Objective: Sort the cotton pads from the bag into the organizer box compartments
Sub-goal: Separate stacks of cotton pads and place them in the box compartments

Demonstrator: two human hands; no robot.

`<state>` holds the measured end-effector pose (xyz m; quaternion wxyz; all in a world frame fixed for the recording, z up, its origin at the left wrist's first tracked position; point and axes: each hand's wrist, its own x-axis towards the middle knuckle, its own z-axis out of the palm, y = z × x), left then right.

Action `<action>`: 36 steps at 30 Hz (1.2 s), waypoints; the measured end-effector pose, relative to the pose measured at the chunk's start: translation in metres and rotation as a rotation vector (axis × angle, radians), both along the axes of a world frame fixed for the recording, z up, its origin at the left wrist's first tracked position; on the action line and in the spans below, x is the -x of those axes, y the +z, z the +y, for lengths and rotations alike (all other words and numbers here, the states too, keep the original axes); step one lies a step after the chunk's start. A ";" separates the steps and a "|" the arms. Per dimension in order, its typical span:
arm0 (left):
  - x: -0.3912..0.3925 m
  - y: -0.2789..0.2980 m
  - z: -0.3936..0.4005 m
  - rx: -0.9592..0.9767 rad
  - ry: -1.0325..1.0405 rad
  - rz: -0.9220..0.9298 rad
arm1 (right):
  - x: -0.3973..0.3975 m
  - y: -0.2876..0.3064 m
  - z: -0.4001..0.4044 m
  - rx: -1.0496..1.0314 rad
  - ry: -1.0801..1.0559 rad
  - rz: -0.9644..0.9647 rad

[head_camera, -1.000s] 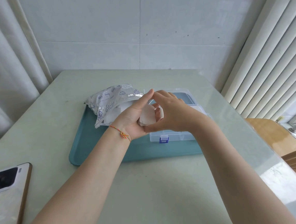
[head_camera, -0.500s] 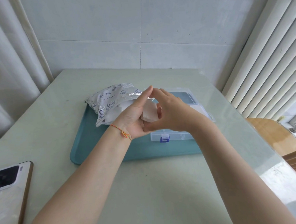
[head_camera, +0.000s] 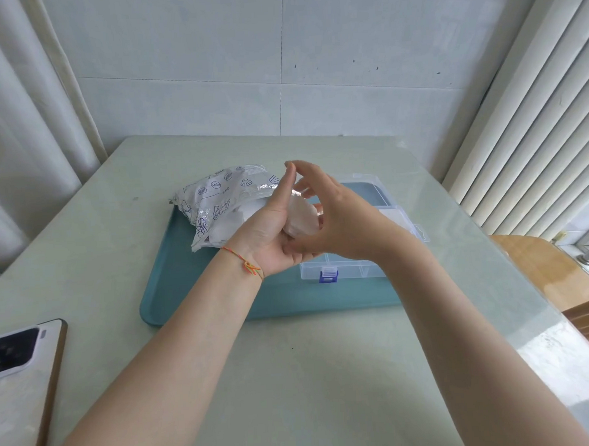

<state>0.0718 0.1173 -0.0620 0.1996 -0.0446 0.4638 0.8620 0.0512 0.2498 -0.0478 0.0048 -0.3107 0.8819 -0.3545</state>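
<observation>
My left hand cradles a small stack of white cotton pads in its palm, thumb pointing up. My right hand closes around the same stack from the right, its fingers behind the pads and its thumb under them. Both hands hover over the teal tray. The crinkled silver printed bag lies on the tray's back left, with white pads showing at its mouth. The clear organizer box with a blue latch sits on the tray under my right wrist, its compartments mostly hidden.
The box's clear lid lies open toward the back right. A phone lies at the table's near left edge. A wooden chair stands past the table's right edge, with blinds behind it.
My right index finger has lifted slightly away from the left thumb tip. Both hands still hold the pad stack in about the same spot.
</observation>
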 end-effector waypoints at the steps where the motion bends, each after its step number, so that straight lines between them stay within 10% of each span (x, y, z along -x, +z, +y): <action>1: 0.001 -0.001 0.000 -0.001 -0.001 0.005 | 0.000 0.000 0.001 0.009 0.003 -0.002; 36: 0.005 -0.004 0.001 0.021 0.095 -0.109 | 0.002 0.000 0.001 0.030 0.023 -0.018</action>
